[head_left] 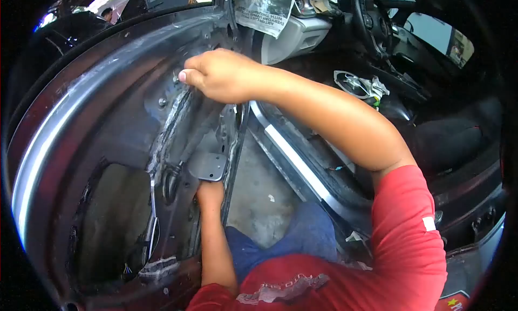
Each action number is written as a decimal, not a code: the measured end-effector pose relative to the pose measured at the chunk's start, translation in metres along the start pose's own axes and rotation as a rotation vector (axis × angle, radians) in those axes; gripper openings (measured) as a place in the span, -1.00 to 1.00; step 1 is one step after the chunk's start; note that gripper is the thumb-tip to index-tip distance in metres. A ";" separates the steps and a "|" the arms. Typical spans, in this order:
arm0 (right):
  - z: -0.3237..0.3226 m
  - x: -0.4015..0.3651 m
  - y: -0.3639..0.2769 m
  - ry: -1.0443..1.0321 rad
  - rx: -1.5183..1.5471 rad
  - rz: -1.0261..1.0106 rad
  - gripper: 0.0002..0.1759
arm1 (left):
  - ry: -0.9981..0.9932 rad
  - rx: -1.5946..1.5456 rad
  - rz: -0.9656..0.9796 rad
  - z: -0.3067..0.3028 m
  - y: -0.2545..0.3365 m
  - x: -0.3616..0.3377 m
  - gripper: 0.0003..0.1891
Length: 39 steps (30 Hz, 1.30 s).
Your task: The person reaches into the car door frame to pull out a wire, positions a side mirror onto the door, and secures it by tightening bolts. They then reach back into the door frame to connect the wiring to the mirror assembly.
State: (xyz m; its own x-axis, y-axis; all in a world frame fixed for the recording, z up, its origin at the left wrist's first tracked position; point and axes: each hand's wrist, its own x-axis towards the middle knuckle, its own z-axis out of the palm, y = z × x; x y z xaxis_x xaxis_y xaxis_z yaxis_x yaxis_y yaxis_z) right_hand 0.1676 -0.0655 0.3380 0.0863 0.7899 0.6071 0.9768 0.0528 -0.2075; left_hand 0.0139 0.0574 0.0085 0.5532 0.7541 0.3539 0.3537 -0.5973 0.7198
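A dark car door (116, 114) stands open before me with its inner metal bare. Sealant smears run down the seam and round its openings. My right hand (221, 76) is at the upper part of the door, fingers curled and thumb pressed near a small bolt; anything in its grip is hidden. Another bolt (162, 102) sits lower left of it. My left hand (210, 188) reaches into the door below a flat grey metal plate (209, 167) with small holes; its fingers are out of sight. A black cable (171, 184) loops beside the plate.
A large cutout (116, 219) opens in the lower door, with loose wire ends (127, 269) nearby. To the right are the door sill (297, 162), steering wheel (372, 19) and dashboard. Newspaper (264, 11) hangs at the windscreen pillar. A person (107, 14) is in the background.
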 end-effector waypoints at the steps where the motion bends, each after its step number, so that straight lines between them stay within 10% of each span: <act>1: 0.001 -0.001 -0.004 -0.001 0.001 0.000 -0.58 | 0.000 0.001 -0.001 0.000 0.001 -0.001 -0.49; 9: -0.009 -0.001 -0.012 0.275 -0.831 -0.661 -0.72 | -0.091 0.147 -0.138 -0.005 0.010 0.000 -0.52; 15: -0.001 0.009 -0.013 -0.281 0.788 0.545 -0.47 | -0.134 0.084 -0.183 -0.013 0.022 -0.001 -0.52; 19: -0.015 0.001 -0.018 -0.263 0.770 0.557 -0.50 | -0.005 -0.009 -0.082 -0.001 0.003 0.000 -0.51; 22: 0.000 0.001 -0.006 0.125 -0.230 -0.166 -0.64 | 0.038 0.022 -0.021 0.004 -0.003 0.002 -0.50; 29: -0.004 0.001 -0.008 0.347 -0.757 -0.595 -0.85 | -0.015 0.065 -0.057 -0.001 0.002 0.002 -0.51; 39: 0.011 -0.003 -0.008 0.386 -0.545 -0.436 -0.81 | -0.032 0.030 -0.049 -0.004 0.007 0.000 -0.50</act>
State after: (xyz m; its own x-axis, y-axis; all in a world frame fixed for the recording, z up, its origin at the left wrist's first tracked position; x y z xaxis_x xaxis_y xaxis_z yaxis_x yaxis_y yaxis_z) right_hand 0.1569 -0.0612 0.3294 -0.3611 0.4946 0.7906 0.8879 -0.0768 0.4536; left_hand 0.0136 0.0542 0.0158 0.5584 0.7739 0.2987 0.4032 -0.5679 0.7176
